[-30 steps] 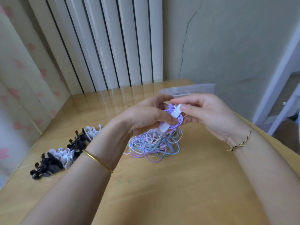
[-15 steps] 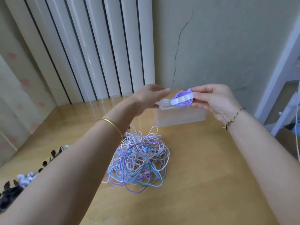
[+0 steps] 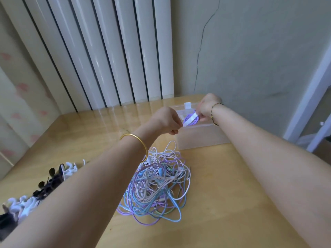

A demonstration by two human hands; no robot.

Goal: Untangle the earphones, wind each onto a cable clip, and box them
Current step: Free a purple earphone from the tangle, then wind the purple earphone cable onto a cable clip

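Wound purple earphone [image 3: 195, 121] on a white cable clip [image 3: 189, 119] is held between both hands, directly over the open top of the translucent box [image 3: 202, 138].
Left hand [image 3: 167, 120]: fingers curled, near end of the clip pinched at the fingertips.
Right hand [image 3: 206, 109]: fingers curled, far end of the bundle gripped.
Bundle is tilted, far end higher. It sits probably at rim level; whether it is inside the box yet can't be resolved from this angle.
Box interior is blocked by the hands and the frosted wall, so its contents can't be made out. Box is placed at the far edge of the table [image 3: 223, 203], close to the wall.
Tangled earphones [image 3: 157, 187] (purple, blue, pink, white) are piled just in front of the box, partly under the left forearm.
Spare clips [image 3: 25, 205], black and white, are lined along the table's left edge, well apart from the box.
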